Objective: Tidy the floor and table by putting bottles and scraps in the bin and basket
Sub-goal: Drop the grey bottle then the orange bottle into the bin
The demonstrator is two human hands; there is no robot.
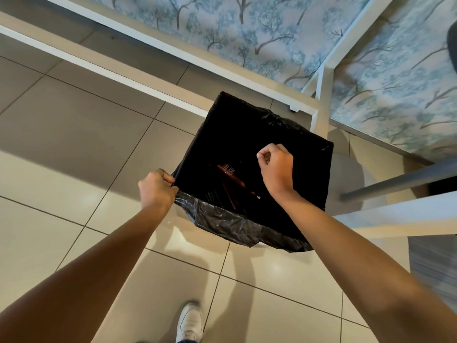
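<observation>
The bin [247,149], lined with a black plastic bag [227,226], stood on the pale tiled floor [74,134] beside a white table frame [138,78], close to a wall covered in blue tree-patterned wallpaper [247,28]; the bag's slack hung crumpled over the near rim. The person's left hand [157,188] was closed on the bag's edge at the bin's near-left corner, thumb and fingers pinching the plastic there; the right hand [275,167] hovered over the open mouth of the bin, curled into a loose fist with the fingertips drawn together, and whether anything was pinched in it could not be told. Deep inside the bin lay a dark reddish bottle [235,180] with pale lettering on its label, slanting from upper left to lower right, its far end near the right wrist; the rest of the interior was too dark to read. A grey bar [395,185] crossed the right side of the view above a white ledge; at the bottom edge a white shoe [190,323] rested on the tiles between the two bare forearms.
</observation>
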